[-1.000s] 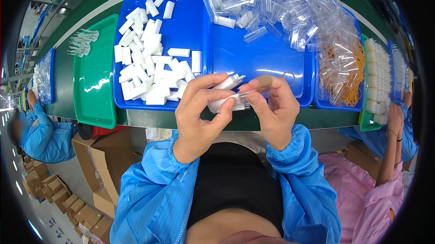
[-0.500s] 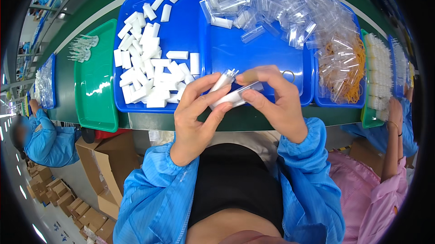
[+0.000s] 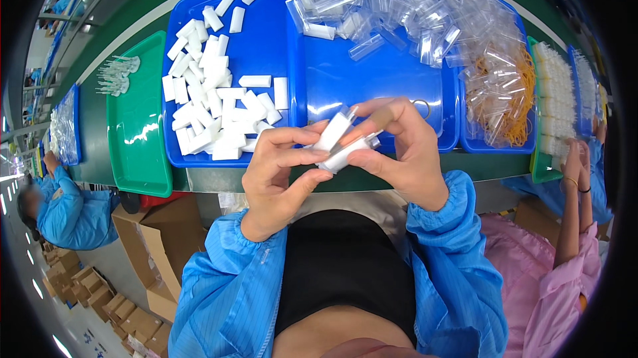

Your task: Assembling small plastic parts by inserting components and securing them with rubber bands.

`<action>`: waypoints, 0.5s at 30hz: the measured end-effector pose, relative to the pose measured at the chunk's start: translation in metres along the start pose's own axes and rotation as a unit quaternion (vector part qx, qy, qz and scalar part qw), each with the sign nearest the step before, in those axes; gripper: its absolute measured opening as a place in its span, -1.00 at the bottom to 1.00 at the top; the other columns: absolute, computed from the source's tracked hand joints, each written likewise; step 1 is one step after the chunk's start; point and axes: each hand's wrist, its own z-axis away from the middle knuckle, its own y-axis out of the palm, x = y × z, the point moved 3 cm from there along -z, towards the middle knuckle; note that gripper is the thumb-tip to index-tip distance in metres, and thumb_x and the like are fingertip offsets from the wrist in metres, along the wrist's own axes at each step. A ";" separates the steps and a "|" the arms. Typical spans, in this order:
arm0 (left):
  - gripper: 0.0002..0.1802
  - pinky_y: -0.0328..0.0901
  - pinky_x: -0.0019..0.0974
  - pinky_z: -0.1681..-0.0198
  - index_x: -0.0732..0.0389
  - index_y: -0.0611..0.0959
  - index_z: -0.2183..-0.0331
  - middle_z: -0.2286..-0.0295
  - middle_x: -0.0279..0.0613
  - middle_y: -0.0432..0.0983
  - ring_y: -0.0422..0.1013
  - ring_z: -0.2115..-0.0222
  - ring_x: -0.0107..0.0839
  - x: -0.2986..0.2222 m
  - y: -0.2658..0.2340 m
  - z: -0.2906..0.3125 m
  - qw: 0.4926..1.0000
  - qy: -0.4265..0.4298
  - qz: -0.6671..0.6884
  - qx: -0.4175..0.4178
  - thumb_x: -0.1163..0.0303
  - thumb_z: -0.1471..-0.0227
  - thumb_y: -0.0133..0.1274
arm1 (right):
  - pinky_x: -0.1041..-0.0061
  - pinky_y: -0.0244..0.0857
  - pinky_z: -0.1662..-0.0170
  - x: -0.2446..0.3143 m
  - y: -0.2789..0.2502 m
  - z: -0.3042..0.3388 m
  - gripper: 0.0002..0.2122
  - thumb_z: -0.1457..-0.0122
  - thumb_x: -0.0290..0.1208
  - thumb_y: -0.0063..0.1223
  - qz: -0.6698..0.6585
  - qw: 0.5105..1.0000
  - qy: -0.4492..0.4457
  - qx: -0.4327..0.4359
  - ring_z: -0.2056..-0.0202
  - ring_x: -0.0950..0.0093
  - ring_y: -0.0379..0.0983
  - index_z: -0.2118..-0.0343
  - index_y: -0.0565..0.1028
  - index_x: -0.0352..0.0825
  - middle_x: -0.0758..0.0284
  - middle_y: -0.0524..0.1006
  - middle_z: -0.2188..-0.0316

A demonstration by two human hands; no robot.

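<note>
White block point(image 3: 332, 133) pinched by left hand point(image 3: 278, 173), right hand point(image 3: 402, 149) gripping clear bag point(image 3: 350, 152)

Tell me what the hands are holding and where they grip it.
Both hands hold a small white block with a clear plastic bag. The left hand pinches the block's lower end; the right hand grips the bag's right side.

Factory packing line, blue parts trays point(image 3: 279, 46), smocked workers point(image 3: 73, 215)

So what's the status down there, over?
Left hand and right hand both gripping small white blocks over the blue tray. Nothing blocking them.
</note>
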 end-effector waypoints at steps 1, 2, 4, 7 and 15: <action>-0.65 0.35 -0.10 -0.13 0.32 0.61 0.16 0.02 -0.03 0.32 0.38 -0.07 -0.03 0.005 0.001 0.003 0.999 -0.007 0.027 -0.020 0.66 0.05 0.26 | 0.44 0.37 -0.03 0.001 0.002 -0.002 -0.72 -0.05 -0.49 0.34 0.023 1.000 -0.007 0.000 0.09 0.45 0.51 0.21 0.47 -0.34 0.25 0.47 0.11; -0.59 0.33 -0.10 -0.13 0.32 0.59 0.11 0.00 -0.03 0.31 0.38 -0.07 -0.05 0.007 0.002 0.004 0.998 -0.014 0.053 -0.039 0.64 0.05 0.27 | 0.44 0.38 -0.02 0.000 0.003 -0.003 -0.73 -0.05 -0.49 0.34 -0.001 1.000 0.000 -0.015 0.09 0.45 0.50 0.22 0.48 -0.34 0.24 0.49 0.11; -0.50 0.34 -0.11 -0.12 0.31 0.52 0.02 -0.02 -0.02 0.30 0.38 -0.07 -0.07 0.001 0.005 -0.001 0.997 -0.024 0.050 -0.057 0.61 0.05 0.28 | 0.44 0.38 -0.02 0.001 0.001 -0.007 -0.72 -0.04 -0.49 0.34 -0.002 1.000 -0.001 -0.016 0.10 0.44 0.50 0.21 0.48 -0.33 0.23 0.50 0.10; -0.27 0.39 -0.18 -0.05 0.31 0.30 -0.18 -0.09 0.01 0.27 0.39 -0.06 -0.17 -0.007 -0.001 -0.011 0.998 -0.046 0.007 -0.039 0.55 -0.01 0.25 | 0.41 0.33 -0.05 0.007 -0.003 -0.005 -0.70 -0.03 -0.50 0.35 -0.008 1.000 -0.012 -0.003 0.04 0.42 0.46 0.19 0.48 -0.33 0.20 0.52 0.11; -0.38 0.32 -0.34 0.01 0.30 0.36 -0.07 0.11 -0.16 0.44 0.40 0.08 -0.45 -0.002 0.018 -0.014 0.917 -0.335 0.193 0.095 0.46 -0.01 0.27 | 0.34 0.27 -0.04 0.015 -0.008 0.000 -0.77 -0.08 -0.49 0.27 0.105 0.982 -0.135 0.075 0.01 0.28 0.39 0.17 0.61 -0.29 0.27 0.52 0.07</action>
